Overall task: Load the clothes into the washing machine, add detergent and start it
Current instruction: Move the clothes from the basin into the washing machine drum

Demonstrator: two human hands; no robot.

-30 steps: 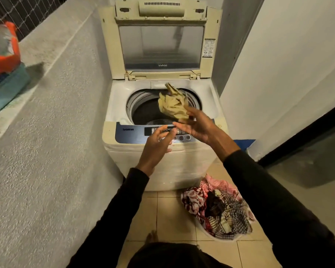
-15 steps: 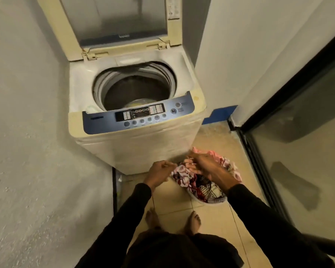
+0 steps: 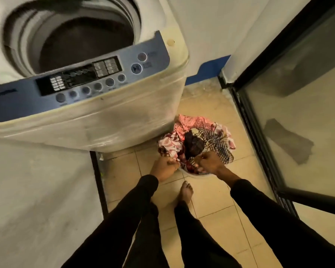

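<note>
From your head camera: you are bending over the heap of pink, checked and dark clothes (image 3: 197, 140) at 3 o'clock of the open white top-loading washing machine (image 3: 97, 120). Your left hand (image 3: 163, 168) and right hand (image 3: 209, 163) are both pinching cloth, ready to lift it out.

i count one washing machine (image 3: 89, 74), one basket (image 3: 198, 174) of clothes (image 3: 197, 140), my two hands, left hand (image 3: 163, 167) and right hand (image 3: 209, 163), and one bare foot (image 3: 186, 192).
</note>
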